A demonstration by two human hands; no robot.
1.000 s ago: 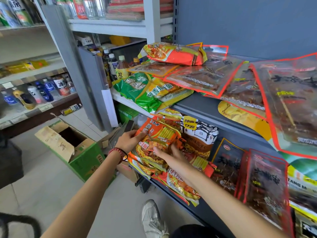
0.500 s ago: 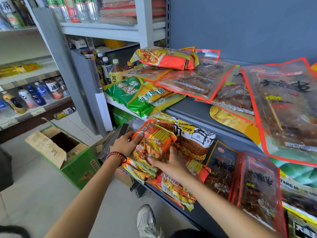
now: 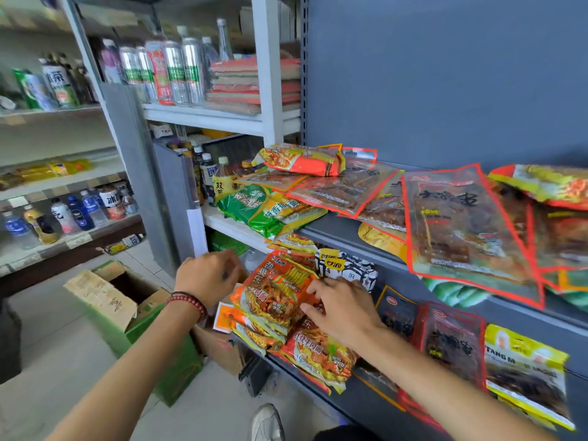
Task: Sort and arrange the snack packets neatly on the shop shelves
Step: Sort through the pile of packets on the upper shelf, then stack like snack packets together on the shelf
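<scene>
An orange noodle packet (image 3: 273,294) lies on top of a stack of similar noodle packets (image 3: 318,353) at the left end of the lower grey shelf. My left hand (image 3: 206,276) curls its fingers round the packet's left edge. My right hand (image 3: 342,308) lies palm down on its right edge, with the thumb on the front. Behind the stack stands a black-and-white packet (image 3: 350,268). The upper grey shelf (image 3: 343,237) carries green packets (image 3: 270,211), an orange packet (image 3: 302,160) and red-bordered clear packets (image 3: 461,227), which overlap untidily.
Dark snack packets (image 3: 451,342) and a yellow one (image 3: 525,374) stand to the right on the lower shelf. An open green cardboard box (image 3: 127,300) sits on the floor at the left. White shelves behind hold drink bottles (image 3: 79,211) and cans (image 3: 175,71). My shoe (image 3: 265,421) is below.
The orange packet has been lowered onto the stack. My right hand moved from gripping its lower edge to lying over its right side. The camera tilted up and shifted right.
</scene>
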